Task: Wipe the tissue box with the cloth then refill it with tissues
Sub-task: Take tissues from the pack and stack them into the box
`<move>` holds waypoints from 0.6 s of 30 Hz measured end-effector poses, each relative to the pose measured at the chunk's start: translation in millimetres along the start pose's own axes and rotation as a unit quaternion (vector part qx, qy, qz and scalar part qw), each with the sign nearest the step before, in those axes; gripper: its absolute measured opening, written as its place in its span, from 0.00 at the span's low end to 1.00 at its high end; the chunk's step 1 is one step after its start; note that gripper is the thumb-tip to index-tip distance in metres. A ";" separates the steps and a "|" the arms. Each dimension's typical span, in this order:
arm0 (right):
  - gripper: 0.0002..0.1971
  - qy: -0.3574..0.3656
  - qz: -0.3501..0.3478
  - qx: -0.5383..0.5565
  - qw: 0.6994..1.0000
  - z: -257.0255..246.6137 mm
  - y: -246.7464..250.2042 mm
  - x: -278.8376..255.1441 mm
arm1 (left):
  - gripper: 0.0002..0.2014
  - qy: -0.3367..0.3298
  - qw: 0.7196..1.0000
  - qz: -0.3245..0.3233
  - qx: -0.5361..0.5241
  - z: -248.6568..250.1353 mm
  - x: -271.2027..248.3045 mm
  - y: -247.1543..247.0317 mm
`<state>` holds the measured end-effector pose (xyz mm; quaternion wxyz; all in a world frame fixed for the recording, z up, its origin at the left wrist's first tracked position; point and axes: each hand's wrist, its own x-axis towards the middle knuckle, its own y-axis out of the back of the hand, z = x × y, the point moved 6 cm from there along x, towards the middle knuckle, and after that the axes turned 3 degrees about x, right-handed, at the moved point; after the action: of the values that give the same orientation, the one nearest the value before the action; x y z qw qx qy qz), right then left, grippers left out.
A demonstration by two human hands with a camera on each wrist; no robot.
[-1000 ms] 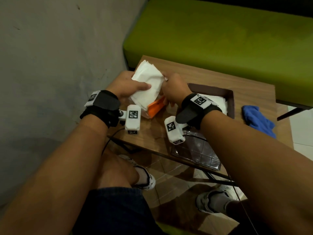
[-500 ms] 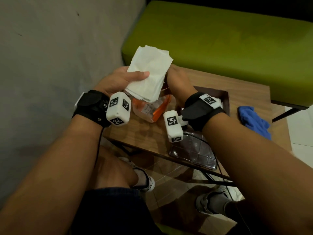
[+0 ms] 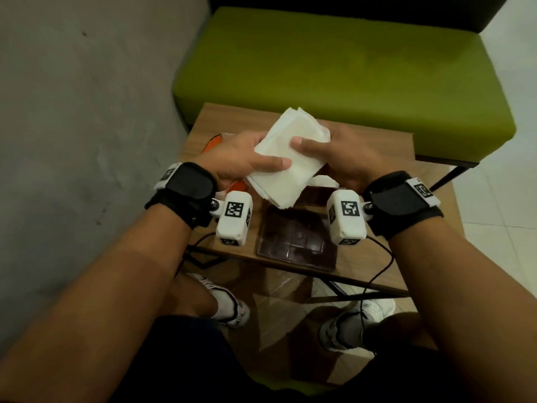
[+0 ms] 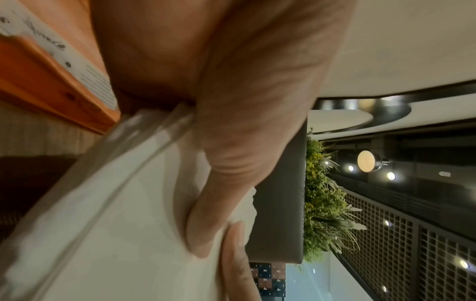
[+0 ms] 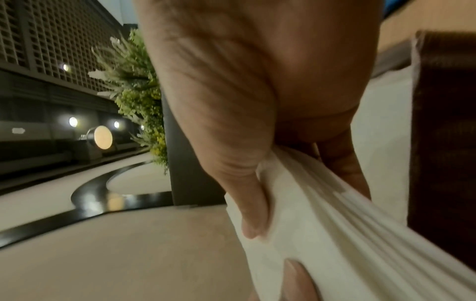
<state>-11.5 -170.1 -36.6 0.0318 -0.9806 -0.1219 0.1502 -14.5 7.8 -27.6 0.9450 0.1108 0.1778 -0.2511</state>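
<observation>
A white stack of tissues is held above the worktop, gripped at its left edge by the left hand and at its right edge by the right hand, each thumb laid on top with the other fingers curled underneath. Its long axis is seen running from near-left to far-right, tilted across both palms. The brown tissue box is partly hidden just below the fingers, and both wrists are angled inward.

Grey concrete wall on the left, green bench behind a small wood table, pale tiled floor, dim lighting.
</observation>
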 end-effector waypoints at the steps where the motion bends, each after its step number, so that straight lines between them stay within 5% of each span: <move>1: 0.25 0.002 -0.005 -0.001 1.000 2.3 5.4 -4.3 | 0.21 0.002 1.000 -0.016 0.008 1.6 0.2 -5.6; 4: 0.33 -0.008 -0.029 -0.038 0.999 5.6 15.1 -15.4 | 0.18 0.011 0.999 -0.035 0.004 8.6 -0.3 -20.4; 6: 0.30 0.003 -0.017 -0.050 0.999 5.3 19.0 -19.3 | 0.16 0.005 1.000 -0.014 -0.015 10.1 2.5 -27.2; 10: 0.27 0.021 0.139 0.034 0.989 8.8 31.5 -21.2 | 0.18 -0.036 0.990 0.087 -0.108 -2.2 9.6 -31.9; 13: 0.33 -0.009 0.119 0.006 0.993 22.7 13.9 -23.2 | 0.17 -0.056 0.971 0.160 -0.171 -6.3 10.4 -38.5; 16: 0.23 0.063 0.153 -0.057 0.984 23.1 -1.7 -27.8 | 0.16 -0.052 0.956 0.237 -0.164 -4.9 11.9 -45.4; 18: 0.27 0.103 0.191 -0.084 0.973 19.0 -7.6 -29.7 | 0.17 -0.056 0.946 0.295 -0.120 -3.1 10.6 -44.7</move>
<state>-46.5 -169.7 -45.4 -0.0676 -0.9951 0.0594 0.0413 -29.8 -33.9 -40.0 0.9916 0.0299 0.1125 0.0565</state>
